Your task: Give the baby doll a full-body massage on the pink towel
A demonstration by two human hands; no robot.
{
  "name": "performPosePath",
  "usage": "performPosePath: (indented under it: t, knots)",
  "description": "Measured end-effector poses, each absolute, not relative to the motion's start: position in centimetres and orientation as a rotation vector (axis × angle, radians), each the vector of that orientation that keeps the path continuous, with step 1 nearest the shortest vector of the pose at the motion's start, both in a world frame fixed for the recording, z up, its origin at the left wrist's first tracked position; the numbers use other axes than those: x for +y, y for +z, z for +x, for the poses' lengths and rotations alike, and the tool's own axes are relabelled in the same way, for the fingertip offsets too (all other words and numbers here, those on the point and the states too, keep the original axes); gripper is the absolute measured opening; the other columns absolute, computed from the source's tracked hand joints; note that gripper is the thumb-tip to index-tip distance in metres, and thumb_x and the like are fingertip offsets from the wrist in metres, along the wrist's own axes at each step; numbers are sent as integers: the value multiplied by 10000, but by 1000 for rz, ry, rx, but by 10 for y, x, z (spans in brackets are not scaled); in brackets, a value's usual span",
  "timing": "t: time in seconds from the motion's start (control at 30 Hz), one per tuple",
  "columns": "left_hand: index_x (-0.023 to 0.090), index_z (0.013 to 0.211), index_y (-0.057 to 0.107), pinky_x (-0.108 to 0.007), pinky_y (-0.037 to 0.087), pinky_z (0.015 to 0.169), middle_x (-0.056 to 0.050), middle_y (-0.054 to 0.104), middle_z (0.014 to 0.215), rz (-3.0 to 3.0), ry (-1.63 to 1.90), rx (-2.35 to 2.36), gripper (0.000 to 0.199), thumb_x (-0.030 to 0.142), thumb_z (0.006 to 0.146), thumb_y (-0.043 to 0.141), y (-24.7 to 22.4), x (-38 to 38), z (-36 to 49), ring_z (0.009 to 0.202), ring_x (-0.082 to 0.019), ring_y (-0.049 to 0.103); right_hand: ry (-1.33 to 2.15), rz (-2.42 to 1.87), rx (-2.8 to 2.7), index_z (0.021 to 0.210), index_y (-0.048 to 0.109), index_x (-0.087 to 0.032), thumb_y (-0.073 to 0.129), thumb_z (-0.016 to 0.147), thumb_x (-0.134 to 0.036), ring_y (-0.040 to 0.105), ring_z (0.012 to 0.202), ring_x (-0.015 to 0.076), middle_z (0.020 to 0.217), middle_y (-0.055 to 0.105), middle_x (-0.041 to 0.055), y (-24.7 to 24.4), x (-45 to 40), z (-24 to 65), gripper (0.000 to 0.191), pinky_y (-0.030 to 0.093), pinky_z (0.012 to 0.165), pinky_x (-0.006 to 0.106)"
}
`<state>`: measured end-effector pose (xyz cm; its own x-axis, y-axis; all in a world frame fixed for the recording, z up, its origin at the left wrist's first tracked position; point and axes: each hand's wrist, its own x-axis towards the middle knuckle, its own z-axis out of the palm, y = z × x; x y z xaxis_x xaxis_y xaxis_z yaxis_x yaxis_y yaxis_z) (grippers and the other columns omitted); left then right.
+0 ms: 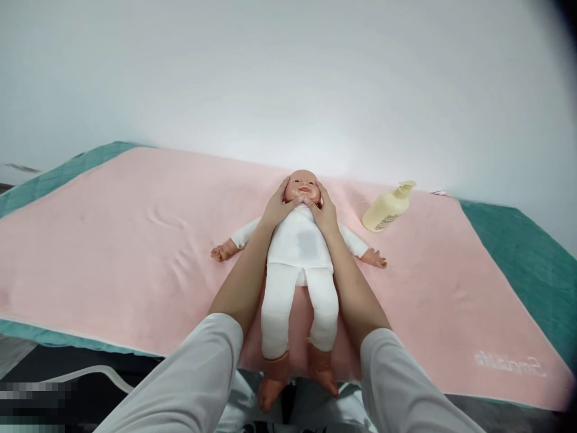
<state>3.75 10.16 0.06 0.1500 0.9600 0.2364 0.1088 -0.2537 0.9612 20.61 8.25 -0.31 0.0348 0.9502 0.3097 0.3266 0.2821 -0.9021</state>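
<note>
A baby doll (298,240) in a white top and white trousers lies on its back on a pink blanket (135,240), its head away from me and its bare feet toward me. My left hand (278,209) cups the left-hand side of its head, with the thumb by the chin. On the opposite cheek rests my right hand (325,211), curved round the jaw, its thumb close to the other one. The fingertips behind the head are partly hidden. Both of the doll's arms stretch out sideways under my forearms. A greyish damp-looking patch marks its top.
To the right of the doll, a pale yellow pump bottle (386,209) leans or lies tilted on the blanket. A green quilted cover (525,252) shows beneath the blanket's edges. Behind the table rises a plain white wall (288,78). A white cable (106,373) hangs at the lower left.
</note>
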Motion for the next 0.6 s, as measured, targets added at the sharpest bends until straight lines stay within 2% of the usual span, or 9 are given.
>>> performPosePath:
  t: [0.2,0.4,0.6]
  knots:
    - [226,1549,256,-379,379,1141,-99,408,1542,1513,1140,1117,952,495,759,715,10,94,36,1374,-273,463,803,-1200,-1483,1494,353,-308,599,787,-658,282,1494,214,1579,365,-18,-3,83,208,826,252,1234,420]
    - [241,1547,266,-374,371,1147,-77,400,1550,1529,1124,1083,910,509,787,689,10,97,30,1383,-267,453,804,-1167,-1511,1484,397,-237,567,817,-653,381,1446,218,1548,420,38,5,81,212,804,318,1209,397]
    - [284,1542,278,-356,321,1181,-32,344,1582,1561,1090,1100,863,539,813,663,14,95,25,1450,-260,352,888,-1118,-1532,1495,375,-241,526,855,-641,337,1472,200,1564,390,19,10,78,219,770,282,1227,409]
